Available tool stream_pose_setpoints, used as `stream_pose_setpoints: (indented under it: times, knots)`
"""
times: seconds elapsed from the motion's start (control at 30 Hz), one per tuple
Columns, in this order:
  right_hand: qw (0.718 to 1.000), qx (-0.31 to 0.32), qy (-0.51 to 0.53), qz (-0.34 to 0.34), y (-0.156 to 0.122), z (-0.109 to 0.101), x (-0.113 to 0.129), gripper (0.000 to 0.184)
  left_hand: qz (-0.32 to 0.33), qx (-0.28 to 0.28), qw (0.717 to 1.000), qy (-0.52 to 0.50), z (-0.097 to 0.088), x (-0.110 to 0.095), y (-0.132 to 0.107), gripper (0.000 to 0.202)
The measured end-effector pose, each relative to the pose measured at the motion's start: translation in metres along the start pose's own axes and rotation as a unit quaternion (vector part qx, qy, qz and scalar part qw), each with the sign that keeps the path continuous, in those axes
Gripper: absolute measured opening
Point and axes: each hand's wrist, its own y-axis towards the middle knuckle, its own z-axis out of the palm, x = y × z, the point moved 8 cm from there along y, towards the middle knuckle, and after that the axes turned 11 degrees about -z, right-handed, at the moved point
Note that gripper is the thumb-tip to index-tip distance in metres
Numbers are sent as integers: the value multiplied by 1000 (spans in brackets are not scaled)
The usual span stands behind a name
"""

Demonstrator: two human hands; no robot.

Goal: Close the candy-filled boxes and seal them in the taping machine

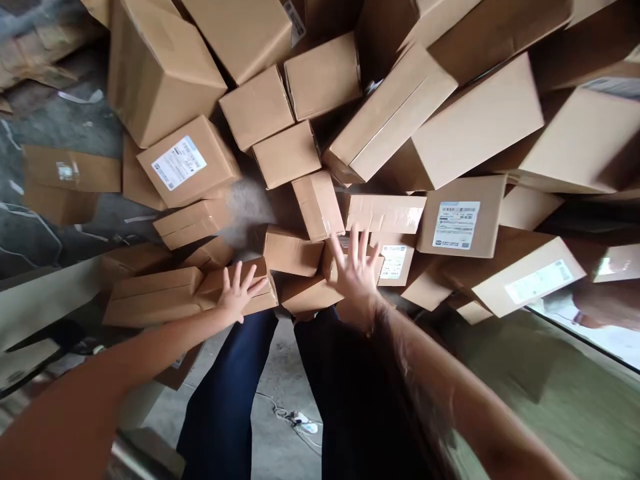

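My left hand (238, 293) and right hand (357, 275) are splayed wide, holding nothing, and the carton (261, 303) by my left, just below-left of mid-frame, looks stiff and maybe lightish (no clue what's inside), so I'd grab opposite ends.

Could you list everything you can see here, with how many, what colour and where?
Cardboard boxes: too many to count surely, brown, heaped across the upper and middle view
White labels: at least four, white, on some box faces
White strips: several, white, on the floor at left
Pale panel: one, whitish, left edge
Green surface: one, dull green, lower right
Power strip: apparently one, white, with a cable, between the legs
Floor: one, grey, below and at left
Left hand: one, bare, spread over boxes
Right hand: one, bare, spread over boxes
Legs: two, dark trousers, bottom centre
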Motion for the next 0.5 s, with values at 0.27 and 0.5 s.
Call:
stream_pose_setpoints:
  times: [0.27,0.5]
  knots:
    - [981,160,-112,-14,-49,115,-99,88,-26,-24,993,112,84,34,40,136]
    - [968,189,-127,-107,-12,43,-56,112,-4,-53,984,168,31,-4,10,132]
